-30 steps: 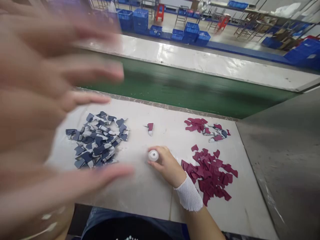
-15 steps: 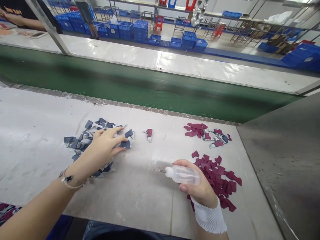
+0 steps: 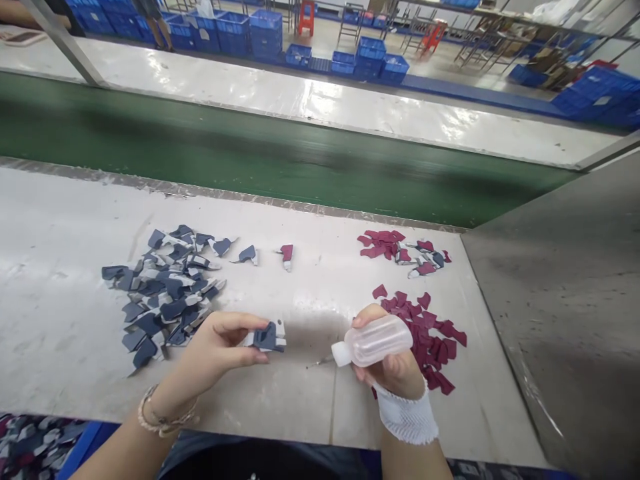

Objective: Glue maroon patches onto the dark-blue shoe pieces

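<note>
"While the left hand [image 3: 216, 345] pinched a slate-and-grey piece [image 3: 266, 338] between its fingers, where was the bottle [image 3: 383, 340]?"

"At the piece's three o'clock, gripped by the fingers of the right hand [image 3: 403, 375]."

"And the counter [image 3: 280, 400]?"

"A slate pile [image 3: 173, 288] lay between the left hand's ten and eleven o'clock, maroon pieces [image 3: 425, 320] at the right's two."

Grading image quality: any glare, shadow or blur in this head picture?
Head view: glare whitens patches of the ledge beyond the green strip; head view: a soft shadow darkens the table between the left hand and right hand, both reasonably sharp.
</note>
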